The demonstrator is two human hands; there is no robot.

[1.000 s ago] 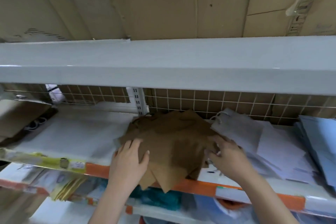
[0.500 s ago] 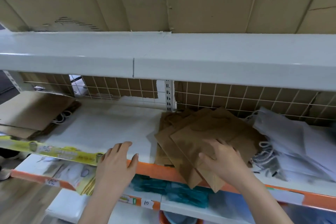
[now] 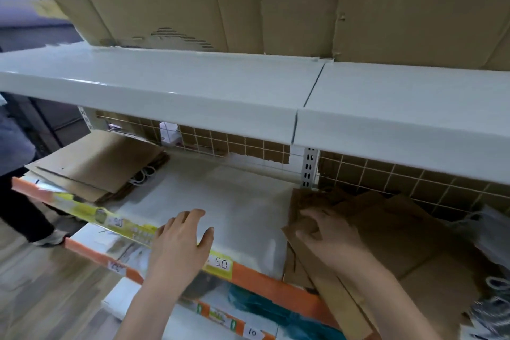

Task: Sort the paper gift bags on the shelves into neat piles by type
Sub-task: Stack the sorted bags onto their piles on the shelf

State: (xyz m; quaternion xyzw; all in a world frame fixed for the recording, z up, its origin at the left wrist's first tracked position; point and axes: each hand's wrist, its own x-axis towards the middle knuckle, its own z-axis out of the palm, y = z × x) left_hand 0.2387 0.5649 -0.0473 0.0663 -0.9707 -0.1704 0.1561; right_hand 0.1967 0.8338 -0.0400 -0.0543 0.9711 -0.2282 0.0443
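Left hand (image 3: 179, 248), fingers spread and straight, rests on the shelf (image 3: 242, 212) edge. Right hand (image 3: 328, 234), fingers curled, grips the loose brown paper bags (image 3: 400, 229).

Light was soft and even; a pale sheen lay along the upper shelf's front edge (image 3: 171, 107); the left and near-right margins were smeared; wide-angle bending curved the shelves
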